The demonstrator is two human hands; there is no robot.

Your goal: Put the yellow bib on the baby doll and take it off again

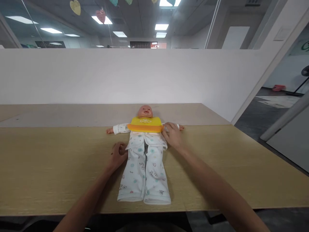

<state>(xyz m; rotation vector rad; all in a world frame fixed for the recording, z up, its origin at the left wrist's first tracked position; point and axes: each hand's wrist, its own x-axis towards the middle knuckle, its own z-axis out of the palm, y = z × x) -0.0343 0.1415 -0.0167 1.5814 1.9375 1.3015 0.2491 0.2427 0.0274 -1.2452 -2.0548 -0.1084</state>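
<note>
A baby doll (145,111) lies on its back, arms stretched out sideways, head toward the wall. It wears a white printed pyjama top (137,139) and white printed trousers (154,174). Over its chest lies a yellow bib (146,121) with an orange pocket edge. My right hand (173,135) is at the bib's right end, its fingers bent against the orange edge beside the doll's sleeve. On the other side, my left hand (119,154) rests by the doll's waist, loosely curved with thumb and fingers apart; its fingertips are partly hidden by the top's hem.
The wooden table (60,167) reaches a white wall (101,75) with windows above. A grey strip (96,114) runs along the table's back. To the right is a doorway, with a red basin (278,87) and a fan (305,71) beyond.
</note>
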